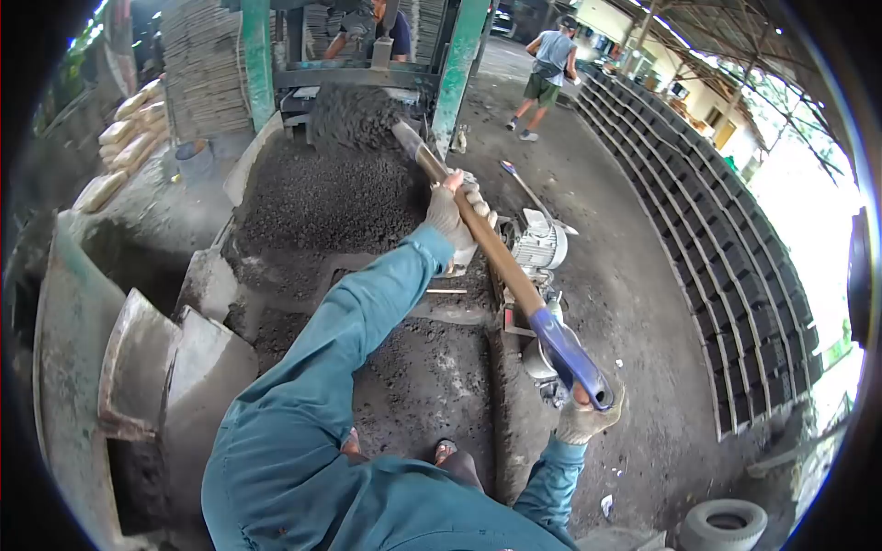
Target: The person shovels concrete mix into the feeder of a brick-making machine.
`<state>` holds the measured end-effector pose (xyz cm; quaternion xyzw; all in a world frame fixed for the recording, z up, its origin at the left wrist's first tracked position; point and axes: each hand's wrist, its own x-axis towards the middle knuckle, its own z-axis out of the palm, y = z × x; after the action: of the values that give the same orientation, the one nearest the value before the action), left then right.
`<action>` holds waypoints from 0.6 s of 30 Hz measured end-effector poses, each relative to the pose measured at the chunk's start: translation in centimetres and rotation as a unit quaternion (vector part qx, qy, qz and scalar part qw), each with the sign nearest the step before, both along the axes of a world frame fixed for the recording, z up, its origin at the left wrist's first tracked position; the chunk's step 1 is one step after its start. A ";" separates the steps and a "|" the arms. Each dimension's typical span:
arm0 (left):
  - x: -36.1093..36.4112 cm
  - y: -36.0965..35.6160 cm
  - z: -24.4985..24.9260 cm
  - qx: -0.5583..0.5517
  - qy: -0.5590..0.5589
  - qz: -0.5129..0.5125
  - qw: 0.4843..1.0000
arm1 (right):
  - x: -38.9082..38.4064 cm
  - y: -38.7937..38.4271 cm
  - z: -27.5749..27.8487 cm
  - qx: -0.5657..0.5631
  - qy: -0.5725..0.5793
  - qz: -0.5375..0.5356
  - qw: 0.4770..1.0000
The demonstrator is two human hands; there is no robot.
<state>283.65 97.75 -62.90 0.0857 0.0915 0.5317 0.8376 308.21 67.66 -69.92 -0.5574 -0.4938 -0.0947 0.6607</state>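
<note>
A shovel (505, 263) with a wooden shaft and a blue grip end slants across the middle of the view. Near its metal neck, my gloved left hand (452, 219) is closed around the shaft. My gloved right hand (590, 415) grips the blue handle at the lower right end. Dark, damp, crumbly material (356, 118) is heaped on the blade and hides most of it. Beneath the blade lies a larger pile of the same dark material (322, 197), in front of a machine with a green frame (457, 78).
An electric motor (540, 243) sits right of the shaft, near another long-handled tool (528, 188). Stacked dark blocks (707, 220) line the right side. One person (551, 73) walks beyond; another (400, 32) stands behind the machine. Curved metal sheets (138, 367) stand left; a tire (723, 525) lies lower right.
</note>
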 end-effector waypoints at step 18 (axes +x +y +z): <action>-17.1 -5.7 -12.8 -0.057 0.200 0.087 0.974 | -14.0 -9.8 -11.1 -0.460 -0.380 0.174 0.783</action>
<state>266.56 92.04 -75.72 0.1342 0.2938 0.5687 0.7565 294.19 57.90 -81.02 -0.6188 -0.7784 0.0561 0.0896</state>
